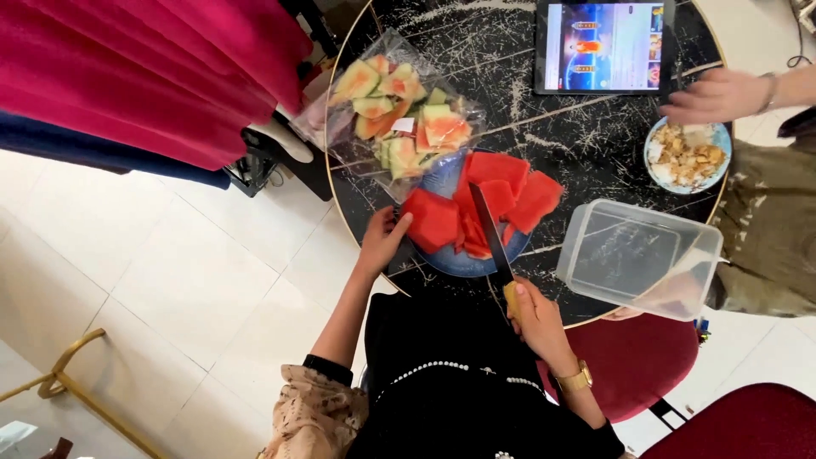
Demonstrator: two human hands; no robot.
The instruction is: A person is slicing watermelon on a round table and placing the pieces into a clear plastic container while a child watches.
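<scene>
Head view over a round black marble table: red watermelon chunks sit piled on a blue plate at the near edge. Left hand presses fingers against one chunk; right hand is closed around the yellow handle of a long knife, blade lying across the fruit. Just behind, a clear plastic bag holds rinds. An empty clear container stands right, beyond it a bowl of food, a tablet and another person's hand.
</scene>
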